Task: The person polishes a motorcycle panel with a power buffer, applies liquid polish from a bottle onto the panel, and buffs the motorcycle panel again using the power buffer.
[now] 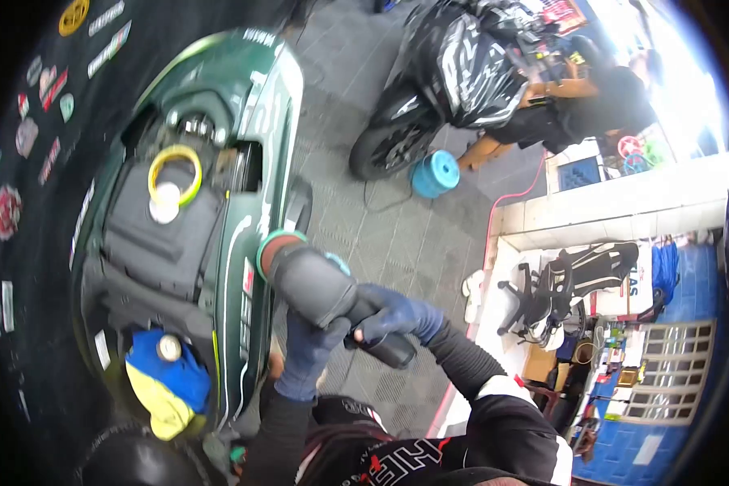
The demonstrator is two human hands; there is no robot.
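Note:
Both my hands wear dark blue gloves and hold a black power polisher (312, 283). My left hand (309, 356) is closed around its body from below. On the rear handle, my right hand (397, 314) has its fingers wrapped round the grip. The polisher's round green-edged pad (277, 249) is at the side of a dark green vehicle body (271, 186) that looks like a jet ski without its seat. Whether the pad touches the panel, I cannot tell. A roll of yellow tape (193, 191) lies on the body's black inner cover, overlapping a white disc (164, 204).
A blue and yellow cloth (166, 381) with a small round container (169, 348) rests at the body's near end. Across the tiled floor stand a black motorcycle (470, 73) and a blue bucket-like stool (436, 174). Another person (559, 109) works beside the motorcycle. A red hose (517, 194) crosses the floor.

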